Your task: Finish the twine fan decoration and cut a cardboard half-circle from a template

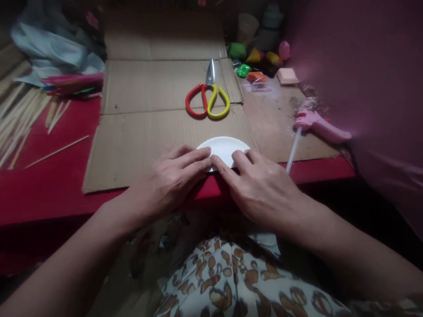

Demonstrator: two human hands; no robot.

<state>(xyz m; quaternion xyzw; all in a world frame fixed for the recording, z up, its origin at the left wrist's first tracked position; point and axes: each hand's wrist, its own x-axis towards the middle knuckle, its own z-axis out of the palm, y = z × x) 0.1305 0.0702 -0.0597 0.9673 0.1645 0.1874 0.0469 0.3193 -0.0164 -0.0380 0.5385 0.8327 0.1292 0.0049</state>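
Observation:
A white paper plate shows as a half-round shape with a straight near edge, apparently folded, at the front of the cardboard. My left hand holds its left side, fingers together and pressed on the surface. On the right side, my right hand grips the plate with curled fingers, its index fingertip close to the left fingertips at the near edge. Both thumbs are hidden below. Just beyond the plate lie scissors with one red and one yellow handle, blades pointing away.
Flattened cardboard covers much of the red tablecloth. Wooden sticks and a pale plastic bag lie left. At right are a pink glue gun with a clear glue stick, and several colourful clay packs.

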